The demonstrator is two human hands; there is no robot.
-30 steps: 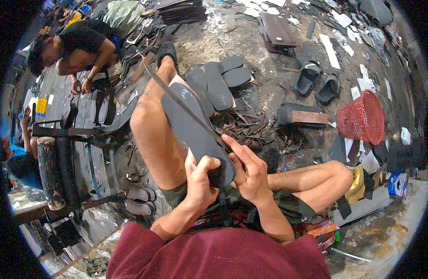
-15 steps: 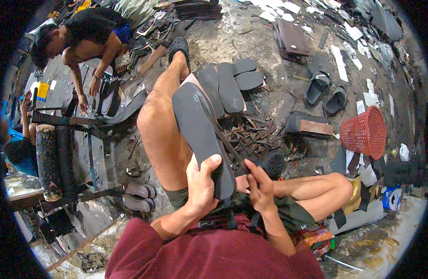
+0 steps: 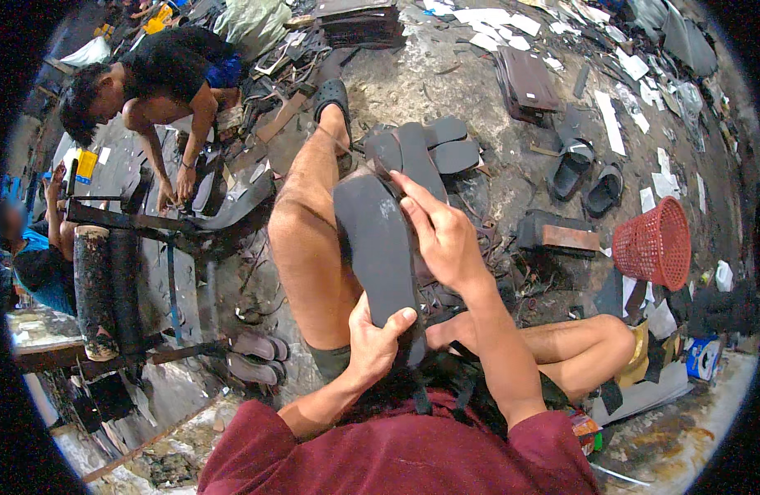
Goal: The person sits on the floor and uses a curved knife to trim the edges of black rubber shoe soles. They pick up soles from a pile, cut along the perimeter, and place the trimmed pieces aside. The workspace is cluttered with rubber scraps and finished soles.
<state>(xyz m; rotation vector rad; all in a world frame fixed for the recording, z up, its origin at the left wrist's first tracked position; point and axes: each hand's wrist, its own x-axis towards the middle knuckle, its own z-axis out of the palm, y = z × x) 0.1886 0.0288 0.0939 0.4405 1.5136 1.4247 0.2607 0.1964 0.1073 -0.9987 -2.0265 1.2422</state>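
A dark grey shoe sole slants up and away from my lap. My left hand grips its near end, thumb on top. Along the sole's far right edge lies my right hand, its fingers closed together and pointing away. What they pinch, if anything, I cannot make out. Just beyond them, more grey soles lie on the ground, with smaller rounded pieces beside them. Dark offcuts on the ground are partly hidden behind my right forearm.
A red plastic basket stands at the right. Nearer are a dark block with a brown face and black slippers. On the left, a co-worker bends over dark pieces near a bench with a roller. Paper scraps litter the far ground.
My right hand has moved forward along the sole from its near end to its far end. The dark strip it held is no longer clearly visible. My view has shifted slightly.
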